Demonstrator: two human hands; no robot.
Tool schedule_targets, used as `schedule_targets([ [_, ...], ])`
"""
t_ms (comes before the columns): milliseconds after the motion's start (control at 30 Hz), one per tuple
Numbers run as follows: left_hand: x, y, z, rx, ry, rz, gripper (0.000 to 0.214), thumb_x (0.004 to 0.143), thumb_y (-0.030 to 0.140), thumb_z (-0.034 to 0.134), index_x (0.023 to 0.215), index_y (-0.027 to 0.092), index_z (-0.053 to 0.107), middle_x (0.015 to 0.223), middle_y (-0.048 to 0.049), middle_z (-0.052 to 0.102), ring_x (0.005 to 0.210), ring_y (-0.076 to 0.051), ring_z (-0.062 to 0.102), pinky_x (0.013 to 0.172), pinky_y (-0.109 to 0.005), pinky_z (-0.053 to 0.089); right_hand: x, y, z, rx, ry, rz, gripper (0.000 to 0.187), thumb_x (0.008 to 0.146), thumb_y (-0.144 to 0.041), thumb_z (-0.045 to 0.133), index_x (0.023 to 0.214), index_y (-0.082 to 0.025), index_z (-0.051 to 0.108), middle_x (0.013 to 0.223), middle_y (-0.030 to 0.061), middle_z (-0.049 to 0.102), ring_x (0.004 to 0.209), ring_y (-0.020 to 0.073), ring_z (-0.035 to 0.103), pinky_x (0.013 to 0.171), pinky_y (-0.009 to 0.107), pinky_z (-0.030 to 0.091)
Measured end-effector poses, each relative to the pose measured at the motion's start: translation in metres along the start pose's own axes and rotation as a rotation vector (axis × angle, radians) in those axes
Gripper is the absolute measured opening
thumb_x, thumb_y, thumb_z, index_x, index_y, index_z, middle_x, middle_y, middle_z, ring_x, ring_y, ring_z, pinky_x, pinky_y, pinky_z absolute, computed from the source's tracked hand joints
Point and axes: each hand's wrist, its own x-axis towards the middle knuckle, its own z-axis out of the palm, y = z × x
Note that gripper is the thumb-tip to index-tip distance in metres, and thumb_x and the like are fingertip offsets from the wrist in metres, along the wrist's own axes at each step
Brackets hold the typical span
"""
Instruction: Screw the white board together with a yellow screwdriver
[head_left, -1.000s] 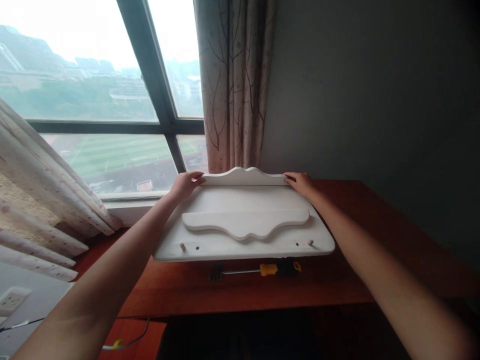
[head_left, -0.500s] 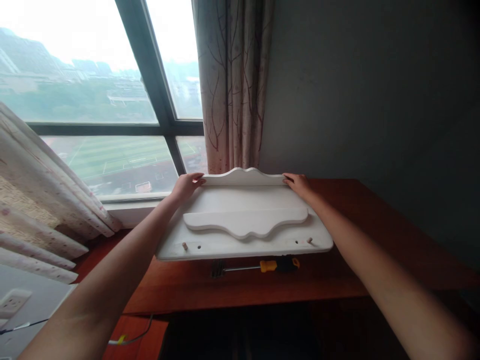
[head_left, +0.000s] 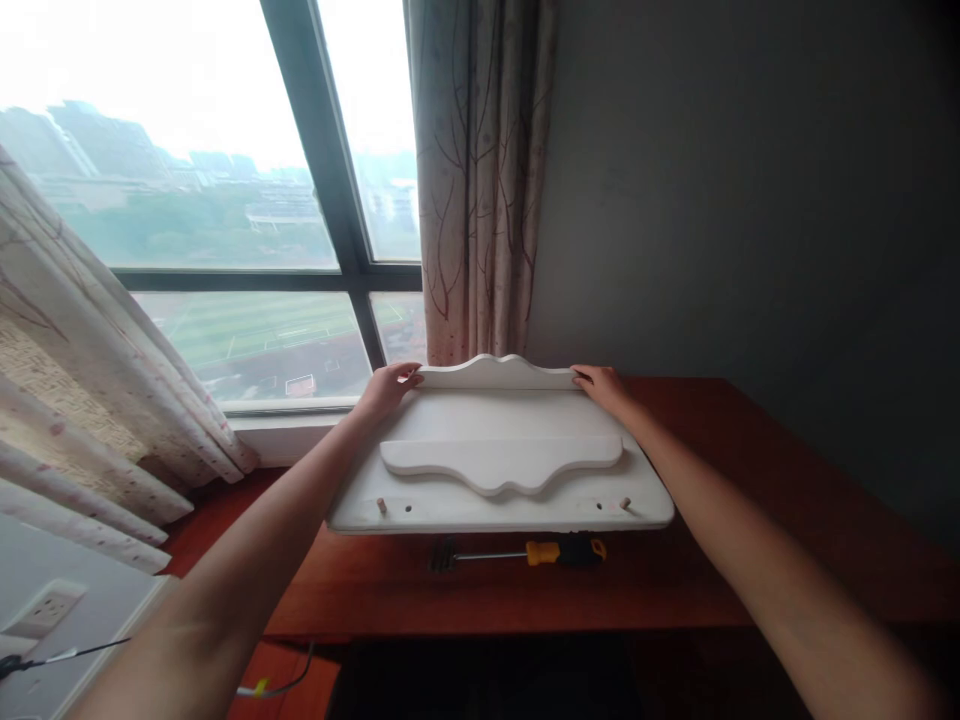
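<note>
A white board with a wavy top edge point(head_left: 499, 374) stands upright along the far side of a flat white panel point(head_left: 480, 415). My left hand point(head_left: 395, 386) is closed on its left end, and my right hand point(head_left: 600, 385) grips its right end. Lying on the panel nearer to me is a second white wavy board point(head_left: 501, 460). Along the panel's near edge, a wooden dowel point(head_left: 381, 506) sticks up on the left and another dowel point(head_left: 625, 504) on the right, each beside a small dark hole.
In front of the panel, a screwdriver point(head_left: 551, 552) with a yellow and black handle lies on the reddish-brown desk point(head_left: 480, 605). Several dark screws point(head_left: 442, 556) are at its tip. A window point(head_left: 262, 350), curtains point(head_left: 487, 200) and a wall socket point(head_left: 52, 608) surround the desk.
The view has tilted and shifted slightly, so everything sits a little lower and further right. Both hands keep their hold on the ends of the upright wavy board.
</note>
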Motion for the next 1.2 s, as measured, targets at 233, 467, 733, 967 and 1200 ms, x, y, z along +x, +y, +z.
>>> schedule_targets([
  [233,0.002,0.013,-0.009,-0.020,0.039,-0.022,0.045,0.080,0.054,0.063,0.103,0.018,0.077,0.093,-0.0106,0.078,0.080,-0.024,0.073,0.075,-0.032,0.055,0.002,-0.005,-0.021,0.039,0.032,-0.030,0.027,0.087,-0.026,0.064,0.111,-0.025,0.076,0.110,0.0076,0.077,0.100,0.0257,0.073,0.092,0.039,0.055],
  [467,-0.046,0.041,-0.050,-0.025,0.003,0.073,0.043,0.087,0.052,0.056,0.107,0.020,0.075,0.100,-0.0096,0.077,0.087,-0.024,0.072,0.081,-0.036,0.056,-0.067,-0.021,-0.044,0.111,0.030,-0.162,0.032,0.090,-0.029,0.058,0.118,-0.024,0.072,0.121,0.0059,0.073,0.105,0.0223,0.070,0.099,0.036,0.053],
  [733,-0.147,0.069,-0.057,0.084,-0.099,0.183,0.036,0.092,0.050,0.054,0.110,0.026,0.074,0.114,-0.0081,0.075,0.100,-0.027,0.071,0.089,-0.038,0.055,-0.154,-0.030,-0.058,0.141,0.013,-0.200,0.027,0.093,-0.041,0.056,0.111,-0.032,0.074,0.116,0.0040,0.074,0.110,0.0267,0.068,0.100,0.044,0.053],
  [967,-0.166,0.075,-0.056,0.060,-0.001,0.246,0.035,0.090,0.051,0.059,0.116,0.031,0.073,0.124,-0.0079,0.071,0.112,-0.028,0.067,0.103,-0.042,0.052,-0.162,-0.029,-0.054,0.120,-0.007,-0.243,0.034,0.087,-0.040,0.066,0.120,-0.033,0.070,0.129,0.0049,0.068,0.122,0.0293,0.061,0.106,0.049,0.050],
  [1200,-0.159,0.074,-0.060,0.140,-0.092,0.285,0.032,0.089,0.049,0.059,0.110,0.030,0.075,0.120,-0.0069,0.073,0.108,-0.028,0.069,0.099,-0.041,0.054,-0.153,-0.028,-0.058,0.089,-0.011,-0.203,0.033,0.087,-0.038,0.064,0.119,-0.032,0.070,0.120,0.0056,0.072,0.113,0.0300,0.066,0.101,0.048,0.051],
])
